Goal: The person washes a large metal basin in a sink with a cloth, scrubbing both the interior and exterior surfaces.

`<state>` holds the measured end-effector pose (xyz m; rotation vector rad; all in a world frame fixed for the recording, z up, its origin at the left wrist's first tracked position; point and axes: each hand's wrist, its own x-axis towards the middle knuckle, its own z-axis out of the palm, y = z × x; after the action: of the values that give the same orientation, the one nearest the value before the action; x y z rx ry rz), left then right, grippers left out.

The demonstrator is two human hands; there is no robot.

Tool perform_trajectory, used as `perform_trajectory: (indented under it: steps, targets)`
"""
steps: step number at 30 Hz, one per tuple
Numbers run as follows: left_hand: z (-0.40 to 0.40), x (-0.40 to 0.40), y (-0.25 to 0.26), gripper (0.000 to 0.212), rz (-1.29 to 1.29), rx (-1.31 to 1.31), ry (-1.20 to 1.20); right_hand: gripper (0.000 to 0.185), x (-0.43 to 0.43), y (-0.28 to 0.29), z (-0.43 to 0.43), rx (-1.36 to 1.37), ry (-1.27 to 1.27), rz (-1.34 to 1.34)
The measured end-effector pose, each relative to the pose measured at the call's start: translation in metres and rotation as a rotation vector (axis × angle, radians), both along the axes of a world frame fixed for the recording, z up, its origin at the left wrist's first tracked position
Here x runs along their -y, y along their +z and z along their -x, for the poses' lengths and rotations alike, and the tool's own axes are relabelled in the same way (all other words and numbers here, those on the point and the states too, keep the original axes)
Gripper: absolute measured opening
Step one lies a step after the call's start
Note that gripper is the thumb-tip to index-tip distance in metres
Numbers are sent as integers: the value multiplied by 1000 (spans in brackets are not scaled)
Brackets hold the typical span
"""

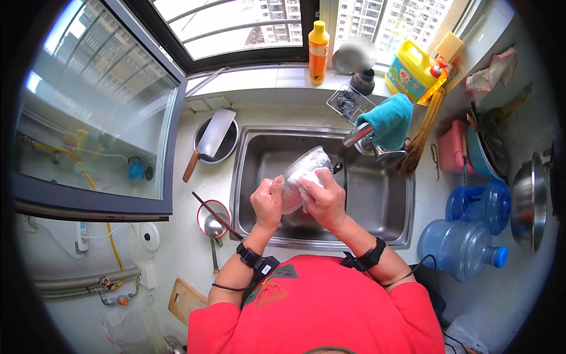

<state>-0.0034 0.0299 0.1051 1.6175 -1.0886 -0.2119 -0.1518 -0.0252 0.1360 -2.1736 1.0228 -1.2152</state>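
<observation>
A perforated metal colander (292,200) is held tilted over the left basin of a stainless-steel double sink (380,190). Its rim is gripped at the left by my left hand (268,201), thumb up. My right hand (328,198) presses a white, sudsy cloth or sponge (305,177) against the colander's wall; which of the two it is, I cannot tell. Foam covers part of the metal. Behind the right hand, the faucet (357,135) points toward the left basin, with a teal cloth (389,121) draped over it.
Left of the sink, a cleaver (216,132) lies across a pot (197,137). Nearer me, a ladle (214,228) and chopsticks (208,205) rest on a red-rimmed bowl (200,214). An open window sash (170,146) juts in. Water jugs (455,250) stand right.
</observation>
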Motion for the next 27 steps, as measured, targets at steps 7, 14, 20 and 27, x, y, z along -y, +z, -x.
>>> perform_trajectory:
  steps: [7, 14, 20, 27]
  targets:
    - [-2, -2, -3, 47, -52, -67, 45, 20, 15, -26, 5, 136, -128, -85]
    - [-17, -3, -27, 41, -108, -496, 61, 20, 22, -34, 7, 189, -179, -100]
    - [-20, -1, -49, 51, 7, -1133, 102, 21, 18, -65, 17, 186, -263, -114]
    - [-33, 2, -87, 59, 119, -1586, 82, 23, 3, -78, 21, 290, -217, -334]
